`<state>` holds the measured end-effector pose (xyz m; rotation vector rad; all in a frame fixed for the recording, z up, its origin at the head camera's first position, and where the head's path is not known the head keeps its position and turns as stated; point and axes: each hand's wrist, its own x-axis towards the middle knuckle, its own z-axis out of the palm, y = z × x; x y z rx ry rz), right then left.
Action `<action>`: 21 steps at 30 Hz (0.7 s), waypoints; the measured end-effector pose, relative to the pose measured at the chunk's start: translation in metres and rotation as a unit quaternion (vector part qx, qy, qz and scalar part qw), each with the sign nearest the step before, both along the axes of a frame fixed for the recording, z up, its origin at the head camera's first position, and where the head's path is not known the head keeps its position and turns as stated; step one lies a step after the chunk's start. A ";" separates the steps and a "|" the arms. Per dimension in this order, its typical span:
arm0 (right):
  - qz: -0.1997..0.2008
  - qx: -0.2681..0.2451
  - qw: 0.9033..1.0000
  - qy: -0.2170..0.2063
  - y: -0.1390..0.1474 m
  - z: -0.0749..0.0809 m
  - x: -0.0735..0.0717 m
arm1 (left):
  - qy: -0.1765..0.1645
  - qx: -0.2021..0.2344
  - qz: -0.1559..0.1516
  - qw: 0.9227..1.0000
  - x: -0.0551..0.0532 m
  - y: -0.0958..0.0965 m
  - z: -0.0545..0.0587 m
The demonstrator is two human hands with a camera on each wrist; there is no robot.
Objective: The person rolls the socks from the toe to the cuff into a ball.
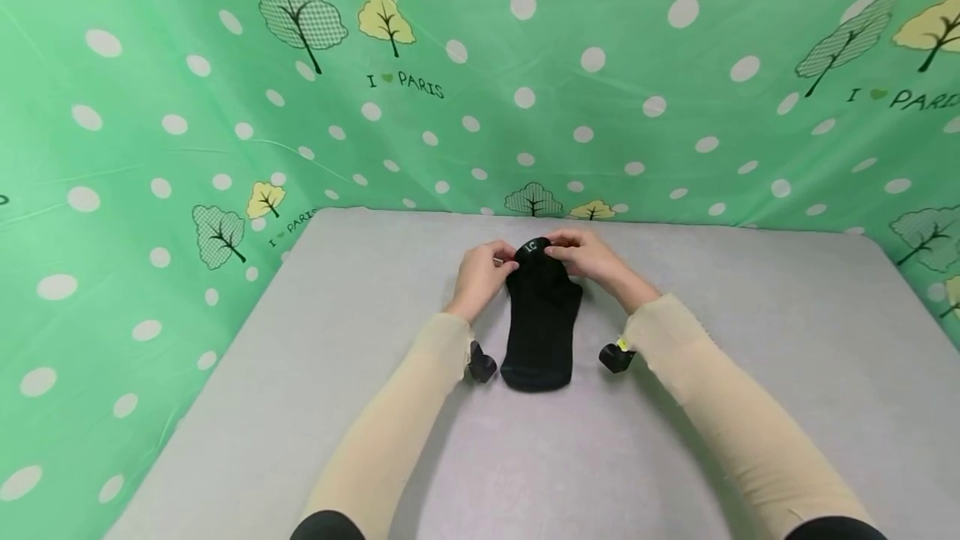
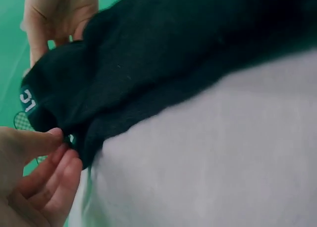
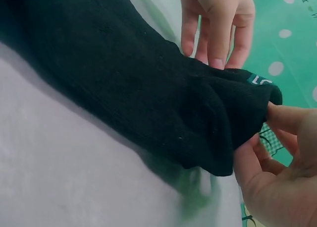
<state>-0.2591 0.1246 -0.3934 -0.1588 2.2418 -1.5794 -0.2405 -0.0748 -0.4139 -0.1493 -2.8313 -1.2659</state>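
Note:
A black sock (image 1: 542, 323) lies lengthwise on the grey table, its toe end toward me and its cuff, marked with white letters, at the far end. My left hand (image 1: 482, 275) pinches the left edge of the cuff between thumb and fingers. On the opposite side my right hand (image 1: 590, 260) pinches the cuff's right edge. In the left wrist view the sock (image 2: 129, 73) stretches away from the left thumb and fingertips. The right wrist view shows the sock's cuff end (image 3: 237, 103) raised and creased between both hands, with some fingertips hidden behind the fabric.
The grey tabletop (image 1: 300, 340) spreads on both sides of the sock. Behind and to the left hangs a green curtain (image 1: 480, 73) with white dots and printed trees. Small black cameras (image 1: 617, 357) sit at the wrists, just beside the sock.

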 end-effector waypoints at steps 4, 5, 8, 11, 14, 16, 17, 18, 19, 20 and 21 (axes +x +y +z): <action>-0.038 0.009 0.999 -0.001 -0.002 -0.001 0.000 | -0.027 0.094 0.005 0.995 -0.004 -0.003 -0.005; -0.047 0.003 0.999 -0.008 -0.002 -0.002 0.000 | -0.041 0.129 0.005 0.991 -0.005 -0.005 -0.006; -0.066 -0.033 0.996 -0.040 0.000 -0.004 -0.004 | -0.075 0.228 -0.001 0.971 -0.007 -0.011 -0.009; -0.067 -0.111 0.988 -0.086 0.005 -0.007 -0.008 | -0.081 0.304 -0.017 0.949 -0.010 -0.016 -0.014; -0.062 -0.191 0.971 -0.129 0.009 -0.009 -0.012 | -0.073 0.338 -0.044 0.937 -0.012 -0.020 -0.017; -0.054 -0.218 0.964 -0.144 0.009 -0.010 -0.012 | -0.071 0.337 -0.055 0.937 -0.012 -0.022 -0.017; -0.047 -0.212 0.966 -0.141 0.008 -0.011 -0.012 | -0.068 0.325 -0.061 0.941 -0.013 -0.022 -0.017; -0.039 -0.194 0.971 -0.131 0.007 -0.011 -0.012 | -0.065 0.305 -0.061 0.948 -0.012 -0.022 -0.017; -0.034 -0.174 0.977 -0.120 0.006 -0.011 -0.011 | -0.060 0.275 -0.058 0.958 -0.012 -0.022 -0.016; -0.027 -0.152 0.982 -0.105 0.004 -0.011 -0.011 | -0.053 0.244 -0.053 0.967 -0.012 -0.021 -0.016; -0.022 -0.127 0.988 -0.090 0.001 -0.011 -0.011 | -0.044 0.208 -0.047 0.976 -0.012 -0.020 -0.015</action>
